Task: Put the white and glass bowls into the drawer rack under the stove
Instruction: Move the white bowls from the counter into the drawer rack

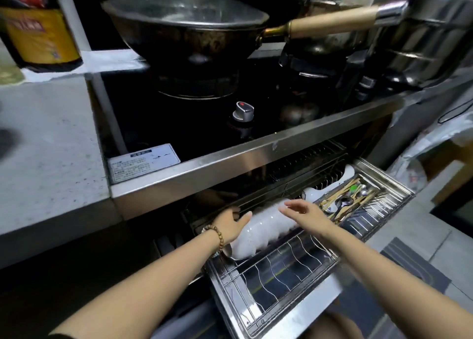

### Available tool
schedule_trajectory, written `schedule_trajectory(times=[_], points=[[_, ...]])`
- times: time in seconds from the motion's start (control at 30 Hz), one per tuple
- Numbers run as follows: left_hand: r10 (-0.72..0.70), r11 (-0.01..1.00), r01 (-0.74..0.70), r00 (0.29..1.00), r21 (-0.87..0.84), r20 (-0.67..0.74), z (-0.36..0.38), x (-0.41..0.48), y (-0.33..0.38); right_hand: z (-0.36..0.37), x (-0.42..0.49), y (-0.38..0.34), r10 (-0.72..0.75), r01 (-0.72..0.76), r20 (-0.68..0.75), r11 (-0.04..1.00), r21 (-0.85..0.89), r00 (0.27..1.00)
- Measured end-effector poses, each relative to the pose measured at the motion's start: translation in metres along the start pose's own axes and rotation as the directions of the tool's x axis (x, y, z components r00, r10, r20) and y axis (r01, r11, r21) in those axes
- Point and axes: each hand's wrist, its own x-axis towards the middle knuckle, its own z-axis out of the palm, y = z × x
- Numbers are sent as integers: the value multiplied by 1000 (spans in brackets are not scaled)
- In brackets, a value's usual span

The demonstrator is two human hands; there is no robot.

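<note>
Looking down through the head camera, you have the drawer rack (pixel 282 271) pulled out from under the stove (pixel 184 131), its wire dividers bare along the near side. A row of white bowls (pixel 256 232) lies on its side in the middle of that rack, nested one into the next and running from near left to far right; the right part of the row is blurred, so you cannot tell whether those are white or glass. Your left hand (pixel 230 223) holds the left end of the row, thumb laid across the white surface and fingers (pixel 234 210) curled over the far side, with a bead bracelet (pixel 216 236) on the wrist. Your right hand (pixel 304 210) hangs just above the right part of the row, fingers straight and spread, holding nothing, apart from the bowls as far as the blur lets you see. Beyond it a white dish (pixel 316 193) sits in the rack, and just to the right a cutlery tray (pixel 348 199) holds spoons and chopsticks. Up on the stove a dark wok (pixel 184 29) stands on the left burner, its wooden handle pointing right toward a steel pot (pixel 432 36). A silver knob (pixel 243 111) sits below the wok. To the left is the grey desk (pixel 46 144), with a yellow-labelled bottle (pixel 38 31) at its back.
</note>
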Motion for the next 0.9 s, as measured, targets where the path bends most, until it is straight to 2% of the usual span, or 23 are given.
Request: schedule_trajectory(times=[0.2,0.33,0.5,0.7,0.8,0.9], points=[[298,952,-298,954,72,9,-22,-54,81,-57,-57,-61,-217,205,-93,971,-119,972],[511,858,-504,857,97,-74,-58,-98,134,-74,-90,-115,-395,360,-136,906,-224,909],[655,755,-643,733,126,-183,-131,-155,171,-64,-122,-187,-580,539,-122,803,-255,805],[733,675,-669,561,311,-384,-236,-208,161,-15,-140,-262,-709,694,3,689,-209,705],[743,668,-596,497,446,-448,-281,-230,145,20,-144,-294,-742,738,72,644,-200,666],[722,691,-498,468,523,-509,-319,-247,126,56,-146,-322,-784,792,132,580,-194,606]])
